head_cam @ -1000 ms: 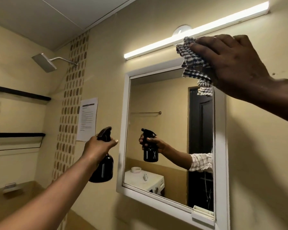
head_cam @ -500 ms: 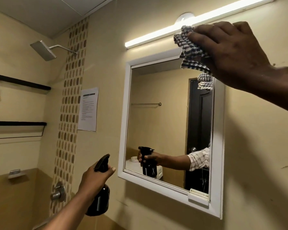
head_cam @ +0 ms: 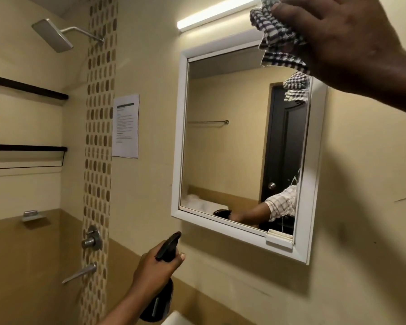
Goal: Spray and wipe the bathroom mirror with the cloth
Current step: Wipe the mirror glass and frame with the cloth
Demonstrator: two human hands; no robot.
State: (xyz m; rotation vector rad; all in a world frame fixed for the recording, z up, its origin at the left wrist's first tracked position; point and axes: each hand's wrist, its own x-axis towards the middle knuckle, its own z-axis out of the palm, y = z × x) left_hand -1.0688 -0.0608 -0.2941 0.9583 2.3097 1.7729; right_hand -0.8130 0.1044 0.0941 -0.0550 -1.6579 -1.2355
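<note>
Both my hands grip: left hand (head_cam: pixel 154 266) lowered the spray bottle (head_cam: pixel 158 299) toward six o'clock; right hand (head_cam: pixel 342 41) still bunches the cloth (head_cam: pixel 277 41) at the mirror (head_cam: pixel 230 141)'s one o'clock corner; the notice (head_cam: pixel 125 126) stays unreadable.

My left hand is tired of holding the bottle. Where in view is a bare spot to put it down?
The two dark wall shelves left of the shower head show nothing on their visible parts. The small soap ledge below them looks too narrow. The mirror frame offers no ledge. The left hand holds the spray bottle; the right hand holds the cloth.
</note>
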